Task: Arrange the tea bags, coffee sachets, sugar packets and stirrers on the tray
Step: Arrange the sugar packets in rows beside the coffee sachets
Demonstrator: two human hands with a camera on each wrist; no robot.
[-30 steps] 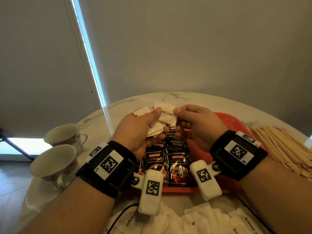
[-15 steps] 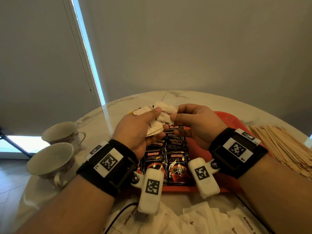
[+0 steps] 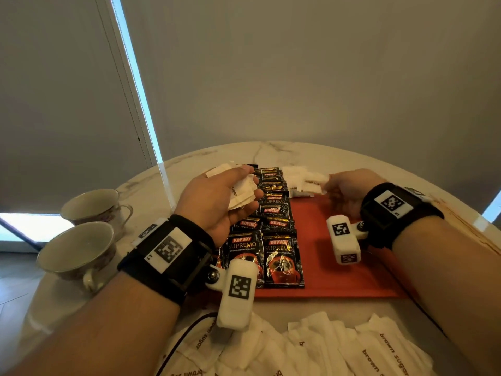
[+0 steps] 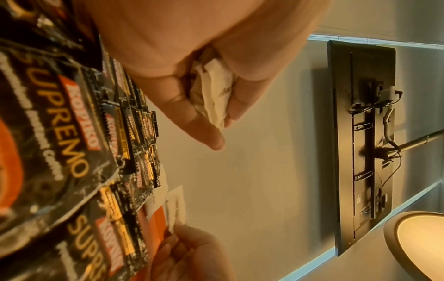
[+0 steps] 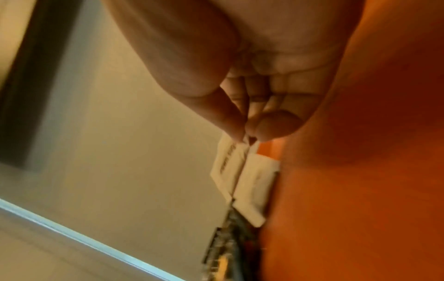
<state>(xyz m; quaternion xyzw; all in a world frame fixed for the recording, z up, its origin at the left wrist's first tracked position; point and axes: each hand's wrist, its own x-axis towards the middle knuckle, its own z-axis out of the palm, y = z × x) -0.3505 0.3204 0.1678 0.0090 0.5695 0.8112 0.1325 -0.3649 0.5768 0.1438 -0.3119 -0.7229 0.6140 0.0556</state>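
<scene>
An orange-red tray lies on the round marble table. Black coffee sachets fill its left side in two overlapping rows. My left hand hovers over them and grips a bunch of white sugar packets, also seen in the left wrist view as sugar packets. My right hand is at the tray's far edge and pinches one white sugar packet by its end, just above other sugar packets laid there. The right wrist view shows the pinched packet over the tray.
Loose brown sugar packets are heaped at the table's near edge. Wooden stirrers lie in a pile right of the tray. Two teacups stand at the left edge. A dark cable runs under my left wrist.
My hands were together over the sachets, both on the packet bunch. My right hand has moved right to the tray's far edge with one packet; the left keeps the rest.
</scene>
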